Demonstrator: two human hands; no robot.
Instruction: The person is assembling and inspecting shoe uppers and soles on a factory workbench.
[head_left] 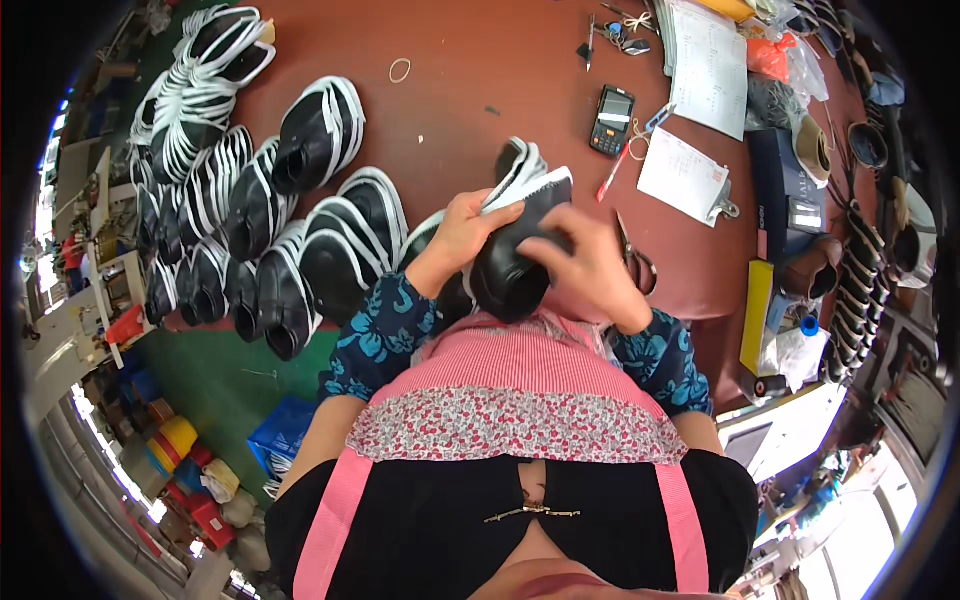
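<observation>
Shoe (515,255), black and with a white sole, is held up just in front of the person's chest, above the near edge of the red-brown table (470,70). It is gripped from both sides. The left hand (462,232) is laid on the left side of the shoe, with the fingers bent and pressed together on the upper and the thumb stretched toward the white sole. The right hand (585,265) is wrapped over the right side of the shoe, its fingers curled and closed on the black leather. Both wrists are bent inward, and the forearms in blue flowered sleeves are brought in from below the shoe.

To the left of the shoe, a long row of similar black shoes with white soles (250,215) is stacked in pairs on the table. It is judged that those were already handled and that the held shoe is the piece now in work; how many are left cannot be told, because no separate unfinished heap is seen.

Just right of the shoe, scissors (635,260) are lying on the table. Further behind the shoe, a black handheld device (612,120), a red pen (612,172) and sheets of paper (685,175) are placed.
</observation>
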